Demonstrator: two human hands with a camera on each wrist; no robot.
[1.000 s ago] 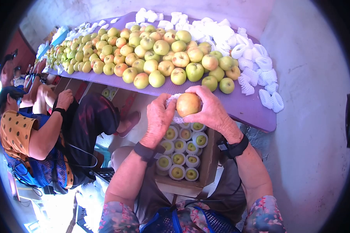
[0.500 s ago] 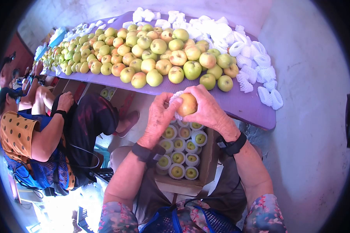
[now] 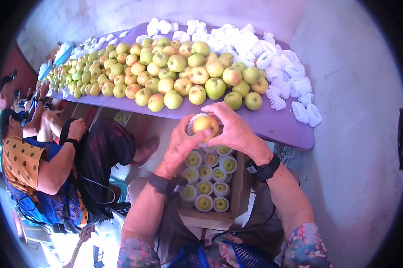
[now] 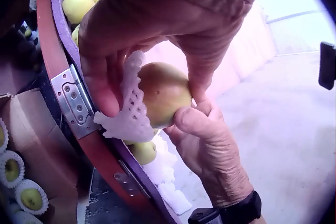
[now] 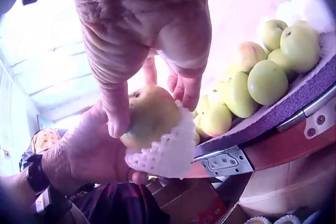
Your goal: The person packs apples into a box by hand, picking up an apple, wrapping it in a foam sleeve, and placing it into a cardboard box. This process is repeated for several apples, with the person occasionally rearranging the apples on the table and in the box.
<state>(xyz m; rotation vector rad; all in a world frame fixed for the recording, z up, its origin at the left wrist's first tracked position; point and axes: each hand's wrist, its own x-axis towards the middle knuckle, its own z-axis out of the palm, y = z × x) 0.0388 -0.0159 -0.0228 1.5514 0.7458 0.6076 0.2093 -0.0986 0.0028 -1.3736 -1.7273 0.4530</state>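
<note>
A yellow-red apple (image 3: 205, 127) is held up between both hands, above an open cardboard box (image 3: 240, 196). A white foam net (image 4: 131, 109) covers one side of it, and the other side is bare. With its fingers behind the net and its thumb across the apple's front, the left hand (image 3: 182, 137) grips the two together. The right hand (image 3: 238, 132) pinches the apple's bare side between thumb and fingers. In the right wrist view the net (image 5: 169, 153) wraps the lower part of the fruit. Inside the box sit several netted apples (image 3: 204, 203).
A large pile of loose apples (image 3: 177, 63) covers the purple-topped table (image 3: 282, 129). White foam nets (image 3: 295, 71) lie along its back and right end. A metal hinge (image 4: 73, 100) shows on the table's red edge. To the left, another person (image 3: 25, 161) sits close by; a wall (image 3: 353, 111) stands right.
The apple and both hands have shifted left and slightly down in the head view. The apple now sits against the net, with the left thumb over its front.
</note>
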